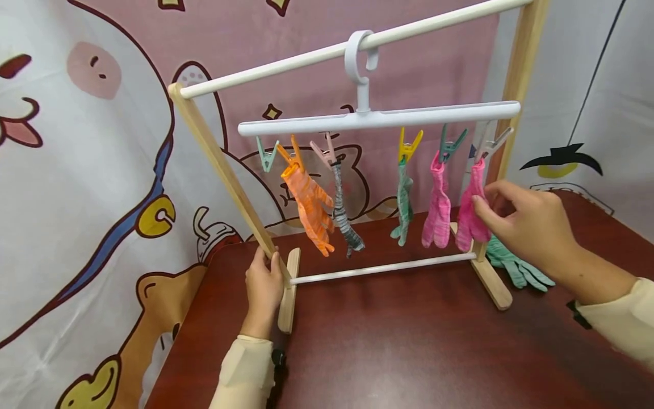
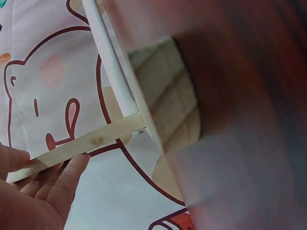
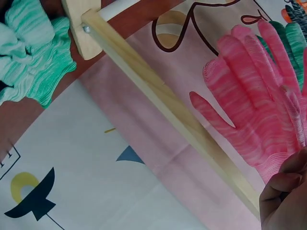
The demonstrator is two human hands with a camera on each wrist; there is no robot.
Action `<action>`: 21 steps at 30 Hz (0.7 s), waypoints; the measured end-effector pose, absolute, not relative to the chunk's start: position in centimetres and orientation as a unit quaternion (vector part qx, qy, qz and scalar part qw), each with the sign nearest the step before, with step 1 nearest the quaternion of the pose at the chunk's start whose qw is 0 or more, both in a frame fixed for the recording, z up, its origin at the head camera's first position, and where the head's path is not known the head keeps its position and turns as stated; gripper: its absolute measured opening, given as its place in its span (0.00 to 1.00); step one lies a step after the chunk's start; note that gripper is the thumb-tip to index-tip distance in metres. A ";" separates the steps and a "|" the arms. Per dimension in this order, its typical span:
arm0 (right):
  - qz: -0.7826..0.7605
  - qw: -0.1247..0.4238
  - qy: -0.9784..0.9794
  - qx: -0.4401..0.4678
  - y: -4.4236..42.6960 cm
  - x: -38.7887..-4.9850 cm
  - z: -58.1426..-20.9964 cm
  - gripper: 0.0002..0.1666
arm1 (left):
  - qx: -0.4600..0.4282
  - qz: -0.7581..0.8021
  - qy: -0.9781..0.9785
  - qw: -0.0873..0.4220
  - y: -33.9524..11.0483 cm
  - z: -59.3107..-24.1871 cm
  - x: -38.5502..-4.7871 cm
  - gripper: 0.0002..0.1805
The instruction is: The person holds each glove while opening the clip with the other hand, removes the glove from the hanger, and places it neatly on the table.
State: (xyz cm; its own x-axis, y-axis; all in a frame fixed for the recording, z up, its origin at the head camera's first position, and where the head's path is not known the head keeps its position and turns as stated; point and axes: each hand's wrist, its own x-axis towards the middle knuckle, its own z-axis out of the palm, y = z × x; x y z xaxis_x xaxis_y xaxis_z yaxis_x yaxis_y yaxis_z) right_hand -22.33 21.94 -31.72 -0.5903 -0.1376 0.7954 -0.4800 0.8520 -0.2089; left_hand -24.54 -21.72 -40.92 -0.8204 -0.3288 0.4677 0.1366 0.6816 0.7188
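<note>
My left hand (image 1: 264, 287) grips the lower part of the rack's left wooden post (image 1: 225, 176), thumb on one side and fingers on the other. At the far right of the white hanger (image 1: 434, 116), my right hand (image 1: 536, 227) pinches the edge of a pink glove (image 1: 467, 221) between thumb and fingers, just below its cuff. A pale grey clothespin (image 1: 493, 143) clips that glove. Beside it hangs another pink glove (image 1: 436, 218) from a dark green clothespin (image 1: 449, 145). In the right wrist view the pink glove (image 3: 244, 105) spreads its fingers.
An orange glove (image 1: 309, 207), a grey striped glove (image 1: 341, 210) and a green glove (image 1: 403, 204) hang farther left. A mint clothespin (image 1: 267, 154) holds nothing. Green gloves (image 1: 516, 264) lie on the dark red table (image 1: 398, 341) behind the right foot (image 1: 491, 284).
</note>
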 end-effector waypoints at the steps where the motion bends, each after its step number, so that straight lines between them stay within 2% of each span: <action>1: 0.211 0.419 -0.865 0.178 21.9 -22.3 -31.7 0.11 | 0.054 -0.395 -0.868 0.296 -21.7 -40.8 -24.6 0.11; 21: 0.402 0.465 -0.774 0.153 19.5 -20.1 -32.8 0.07 | 0.052 -0.415 -0.869 0.265 -22.0 -40.4 -24.7 0.12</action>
State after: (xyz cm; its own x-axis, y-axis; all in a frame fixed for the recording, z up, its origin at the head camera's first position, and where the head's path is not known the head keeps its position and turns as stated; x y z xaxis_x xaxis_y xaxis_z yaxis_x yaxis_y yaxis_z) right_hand -20.12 19.46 -32.78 -0.5212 0.1355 0.8426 -0.6107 0.6304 -0.4792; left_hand -24.71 -21.96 -40.43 -0.8544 -0.3094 0.4174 0.1300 0.6504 0.7484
